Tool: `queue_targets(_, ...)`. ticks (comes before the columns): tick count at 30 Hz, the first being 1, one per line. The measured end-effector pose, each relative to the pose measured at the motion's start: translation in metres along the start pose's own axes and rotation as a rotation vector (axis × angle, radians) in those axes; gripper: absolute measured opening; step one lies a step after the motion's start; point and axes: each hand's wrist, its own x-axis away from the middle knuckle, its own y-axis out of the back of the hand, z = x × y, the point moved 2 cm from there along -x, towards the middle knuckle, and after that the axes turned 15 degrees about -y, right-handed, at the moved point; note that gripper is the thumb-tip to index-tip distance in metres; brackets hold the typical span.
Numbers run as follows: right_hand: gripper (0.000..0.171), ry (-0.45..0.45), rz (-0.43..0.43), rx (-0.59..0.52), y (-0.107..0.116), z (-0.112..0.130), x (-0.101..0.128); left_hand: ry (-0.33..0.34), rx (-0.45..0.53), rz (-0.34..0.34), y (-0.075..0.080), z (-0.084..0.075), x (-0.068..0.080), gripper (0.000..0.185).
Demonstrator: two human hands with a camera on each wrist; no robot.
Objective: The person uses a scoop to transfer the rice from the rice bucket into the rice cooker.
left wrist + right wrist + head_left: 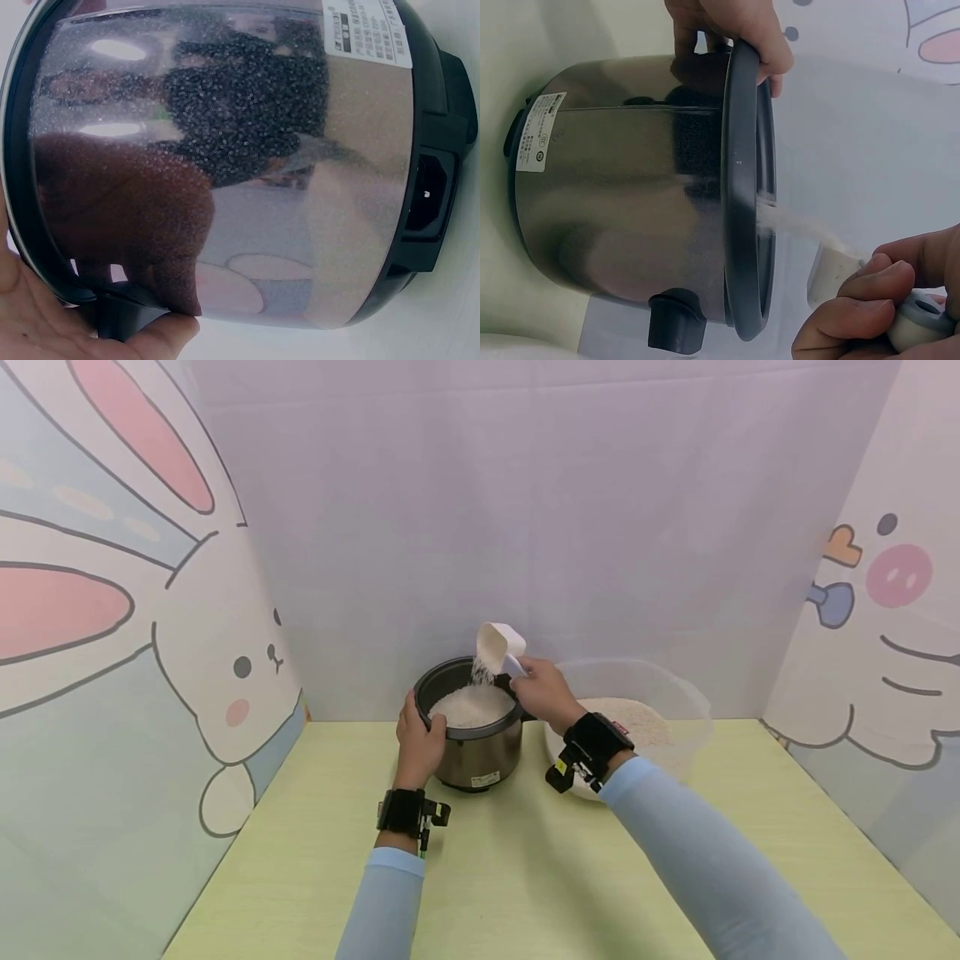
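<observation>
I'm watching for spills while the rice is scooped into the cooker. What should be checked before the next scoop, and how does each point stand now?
1. Left hand steadies the rice cooker at its rim: ok.
2. Right hand grips the white scoop: ok.
3. Scoop tilted over the cooker's opening, rice stream landing inside: ok.
4. Room left in the cooker: cannot tell.
5. Clear bowl of rice beside the cooker, within reach: ok.
6. Stray grains on the green table: cannot tell.
</observation>
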Motion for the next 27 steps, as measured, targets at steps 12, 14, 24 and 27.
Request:
queue_targets(12, 0.051, 0.186, -0.002, 0.180, -0.0027, -0.0015, 0.0037, -0.003, -0.015, 0.003, -0.0001, 0.0001, -0.0008, 0.075)
queue_targets(14, 0.051, 0.231, -0.011, 0.236, -0.0026, -0.0020, 0.0035, -0.001, -0.017, 0.004, 0.0002, 0.0001, -0.0011, 0.075)
queue_targets(24, 0.049, 0.315, -0.041, 0.412, -0.0040, -0.0061, 0.0024, -0.005, -0.011, -0.002, 0.0005, -0.0005, -0.0011, 0.075)
queue_targets(27, 0.048, 0.324, -0.042, 0.432, -0.0038, -0.0065, 0.0028, -0.001, -0.014, 0.000, 0.0000, -0.0009, -0.0015, 0.075)
